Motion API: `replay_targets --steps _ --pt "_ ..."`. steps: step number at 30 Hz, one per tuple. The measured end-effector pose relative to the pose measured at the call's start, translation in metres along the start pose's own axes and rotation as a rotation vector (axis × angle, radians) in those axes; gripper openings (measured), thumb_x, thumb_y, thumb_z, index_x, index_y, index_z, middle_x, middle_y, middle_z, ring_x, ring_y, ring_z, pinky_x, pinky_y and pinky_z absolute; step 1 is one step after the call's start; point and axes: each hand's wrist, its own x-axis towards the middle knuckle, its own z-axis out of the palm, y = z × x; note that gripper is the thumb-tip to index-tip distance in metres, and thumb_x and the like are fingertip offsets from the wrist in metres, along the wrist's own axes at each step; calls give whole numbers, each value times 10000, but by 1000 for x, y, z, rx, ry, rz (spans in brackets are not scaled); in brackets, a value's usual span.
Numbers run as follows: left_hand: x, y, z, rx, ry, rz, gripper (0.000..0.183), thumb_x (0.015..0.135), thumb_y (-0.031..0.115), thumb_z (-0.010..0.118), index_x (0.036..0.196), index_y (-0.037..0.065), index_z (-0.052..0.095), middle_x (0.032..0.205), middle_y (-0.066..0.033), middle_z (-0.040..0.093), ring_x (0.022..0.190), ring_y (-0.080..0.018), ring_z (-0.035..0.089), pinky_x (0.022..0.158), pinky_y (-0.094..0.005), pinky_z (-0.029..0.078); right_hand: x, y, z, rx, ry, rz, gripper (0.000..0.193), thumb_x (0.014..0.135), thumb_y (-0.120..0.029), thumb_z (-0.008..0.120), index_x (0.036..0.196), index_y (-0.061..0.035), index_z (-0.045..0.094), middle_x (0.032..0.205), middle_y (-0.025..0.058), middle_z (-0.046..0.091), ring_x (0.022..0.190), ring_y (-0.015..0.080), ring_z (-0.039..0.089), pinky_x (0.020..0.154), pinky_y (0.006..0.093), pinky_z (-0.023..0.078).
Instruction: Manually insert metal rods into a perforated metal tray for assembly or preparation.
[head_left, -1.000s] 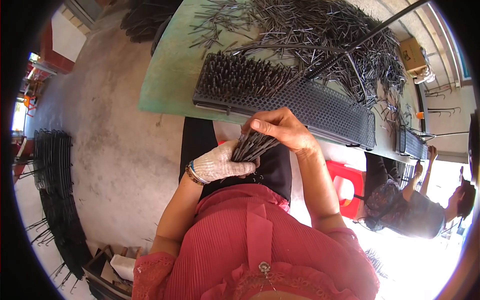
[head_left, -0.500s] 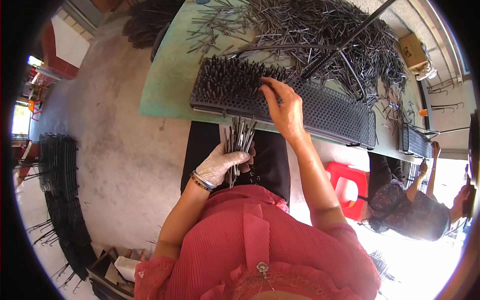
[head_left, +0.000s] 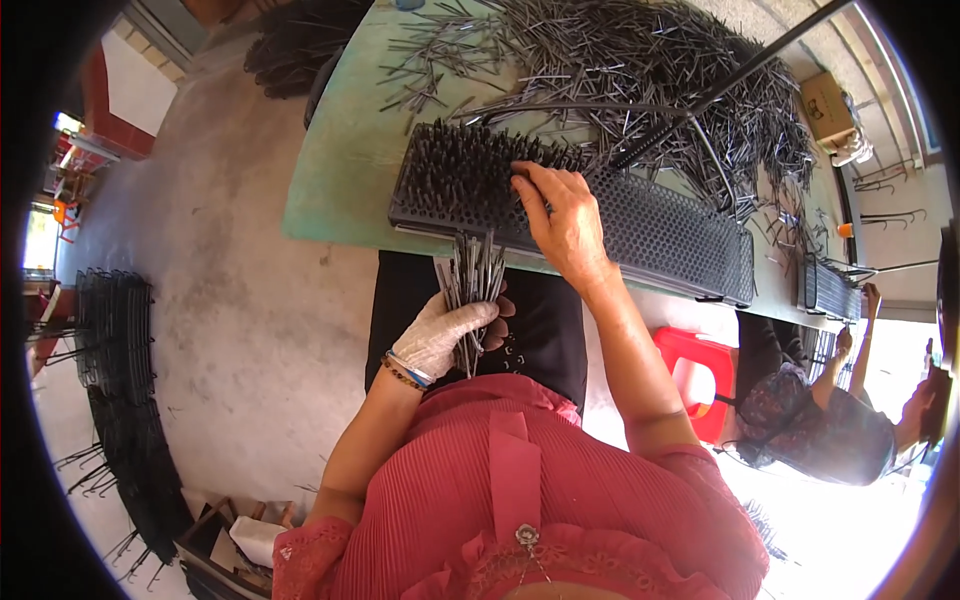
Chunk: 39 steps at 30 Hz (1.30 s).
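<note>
My left hand (head_left: 445, 332), in a pale glove, is closed round a bundle of thin dark metal rods (head_left: 470, 265) above my lap. The rods point up and fan slightly, just below the table edge. My bare right hand (head_left: 568, 220) is over a long black perforated rack (head_left: 675, 238), thumb and fingers bent together in a pinch. What the fingertips hold, if anything, is hidden. Dark rods (head_left: 450, 165) stand upright and close together in the rack's left part; bare holes show to the right of my hand.
A large heap of loose rods (head_left: 650, 60) covers the back of the green table (head_left: 330, 190). A slanted black bar (head_left: 720, 85) crosses above it. At right are a red stool (head_left: 715, 365) and a co-worker (head_left: 815, 425) at another rack (head_left: 832, 290). Black racks (head_left: 115, 330) stand at left.
My right hand has shifted slightly left, its fingers more bent over the rack. The bundle in my left hand has tilted a little. The whole view has moved slightly.
</note>
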Motion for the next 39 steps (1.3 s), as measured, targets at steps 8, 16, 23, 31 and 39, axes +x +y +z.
replay_targets --steps 8,16,23,31,39 --pt "2 -1 -2 -27 54 1 308 867 106 658 1148 -2 595 949 -95 675 827 -196 666 741 -317 557 -4 2 6 -7 80 -22 165 868 -66 656 1028 -27 670 840 111 665 762 283 611 728 367 469" --pt "2 0 -8 -53 26 -23 333 874 134 692 1154 -3 574 937 -69 654 774 -166 652 688 -299 565 -8 -1 9 -14 51 36 183 865 -60 665 1045 -34 686 881 111 688 809 279 633 755 355 499" --pt "-2 1 -6 5 15 53 314 857 114 707 1125 3 584 937 -61 650 754 -154 641 670 -294 548 -12 0 17 -125 35 -80 203 835 -88 699 1030 -29 692 948 100 639 865 292 609 777 383 484" --pt "-5 49 -30 378 288 686 288 867 190 688 1069 16 579 841 -48 599 696 -152 558 639 -300 469 -18 -1 11 1 104 82 281 798 -117 741 1071 -69 700 1023 113 610 872 293 604 764 380 500" --pt "83 79 -152 366 495 1108 351 856 -26 697 1189 -29 588 1134 -43 651 1006 -126 606 939 -280 480 -36 -9 4 130 52 181 167 835 -56 697 1000 -33 705 957 115 641 804 280 656 697 340 535"
